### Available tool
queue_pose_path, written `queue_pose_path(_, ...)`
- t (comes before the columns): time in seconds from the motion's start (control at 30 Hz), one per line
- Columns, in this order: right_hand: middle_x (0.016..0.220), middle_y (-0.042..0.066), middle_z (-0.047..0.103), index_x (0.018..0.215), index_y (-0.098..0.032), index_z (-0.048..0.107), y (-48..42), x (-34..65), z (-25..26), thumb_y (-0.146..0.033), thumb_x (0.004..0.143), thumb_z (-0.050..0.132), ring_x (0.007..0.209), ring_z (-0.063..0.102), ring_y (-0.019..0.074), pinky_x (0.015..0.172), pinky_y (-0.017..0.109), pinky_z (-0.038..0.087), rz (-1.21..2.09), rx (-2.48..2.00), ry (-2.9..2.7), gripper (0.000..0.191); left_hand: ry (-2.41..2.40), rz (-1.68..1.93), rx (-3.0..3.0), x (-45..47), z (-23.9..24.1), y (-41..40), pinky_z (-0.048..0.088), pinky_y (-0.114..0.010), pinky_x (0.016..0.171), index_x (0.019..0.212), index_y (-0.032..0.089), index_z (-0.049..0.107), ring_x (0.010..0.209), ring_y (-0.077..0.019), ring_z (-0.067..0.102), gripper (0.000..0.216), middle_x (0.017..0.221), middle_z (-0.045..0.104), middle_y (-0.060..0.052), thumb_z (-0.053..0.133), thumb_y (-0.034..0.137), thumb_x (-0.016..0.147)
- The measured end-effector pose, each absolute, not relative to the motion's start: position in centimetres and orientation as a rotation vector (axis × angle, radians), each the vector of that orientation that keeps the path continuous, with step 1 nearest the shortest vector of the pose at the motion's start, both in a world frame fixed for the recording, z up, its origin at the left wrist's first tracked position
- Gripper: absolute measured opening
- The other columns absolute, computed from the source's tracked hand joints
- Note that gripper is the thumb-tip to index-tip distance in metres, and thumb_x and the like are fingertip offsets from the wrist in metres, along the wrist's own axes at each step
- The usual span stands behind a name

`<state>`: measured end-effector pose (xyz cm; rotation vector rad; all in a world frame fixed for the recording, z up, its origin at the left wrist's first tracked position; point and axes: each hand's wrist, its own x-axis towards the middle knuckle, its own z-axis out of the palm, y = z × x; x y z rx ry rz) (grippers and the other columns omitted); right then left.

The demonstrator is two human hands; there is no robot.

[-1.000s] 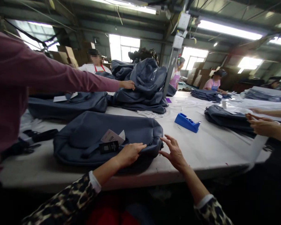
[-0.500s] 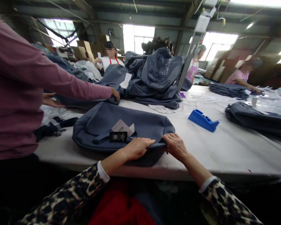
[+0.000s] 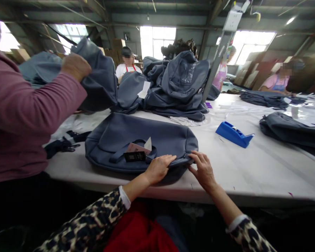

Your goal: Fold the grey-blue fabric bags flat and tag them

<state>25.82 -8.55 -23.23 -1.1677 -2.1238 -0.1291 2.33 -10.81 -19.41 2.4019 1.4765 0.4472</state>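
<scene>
A grey-blue backpack [image 3: 136,134] lies flat on the white table [image 3: 252,168] right in front of me, with paper hang tags [image 3: 139,148] on its handle. My left hand [image 3: 159,168] presses on the bag's near edge, its fingers curled over the seam. At the bag's right corner, my right hand [image 3: 203,169] pinches the same edge. Both of my sleeves are leopard print.
A person in a maroon sleeve [image 3: 28,112] at my left lifts another grey bag [image 3: 99,80]. A pile of bags [image 3: 178,84] sits behind. A blue tape dispenser [image 3: 233,134] stands to the right, black straps [image 3: 61,143] lie left. Other workers sit further back.
The person on my left has lifted a bag off the table. My right hand reached the backpack's corner and took hold; my left hand stayed on the near edge.
</scene>
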Motion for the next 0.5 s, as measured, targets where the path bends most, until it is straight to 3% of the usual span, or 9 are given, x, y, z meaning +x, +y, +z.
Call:
queue_pose_path(0.1,0.099,0.009,0.066,0.100,-0.022,0.061,-11.5,25.1,-25.5,-0.043,0.092,0.054,0.091,0.060,0.0236,0.077,0.036,0.050,0.253,-1.300,-1.700,0.024,1.459,0.498,2.302,1.9,-18.5,-10.3,0.038,-0.034,0.114,0.137,0.021,0.055,0.131,-0.0179,0.052,0.061,0.140,0.057,-0.006,0.045,0.001,0.080)
queue_pose_path(0.2,0.076,0.004,0.066,0.080,-0.023,0.061,-12.8,23.5,-26.5,-0.053,0.088,0.055,0.066,0.060,0.0182,0.063,0.030,0.048,0.644,-1.483,-1.645,0.032,1.458,0.497,2.298,1.9,-18.6,-10.1,0.038,-0.033,0.114,0.136,0.022,0.056,0.131,-0.0175,0.052,0.057,0.140,0.057,-0.005,0.045,0.004,0.083)
queue_pose_path(0.33,0.055,0.001,0.062,0.072,-0.023,0.056,-11.9,21.5,-25.5,-0.063,0.078,0.063,0.046,0.057,0.0158,0.050,0.027,0.043,1.171,-1.585,-1.464,0.042,1.455,0.508,2.293,1.9,-18.9,-10.1,0.039,-0.032,0.113,0.135,0.020,0.058,0.130,-0.0178,0.054,0.054,0.138,0.058,-0.006,0.045,0.006,0.085)
queue_pose_path(0.5,0.050,0.005,0.062,0.071,-0.020,0.056,-10.9,20.1,-24.8,-0.072,0.080,0.053,0.038,0.056,0.0162,0.034,0.023,0.035,1.495,-1.545,-1.280,0.052,1.434,0.511,2.306,1.9,-18.9,-10.0,0.038,-0.031,0.113,0.135,0.021,0.057,0.130,-0.0168,0.053,0.057,0.139,0.058,-0.005,0.045,0.004,0.082)
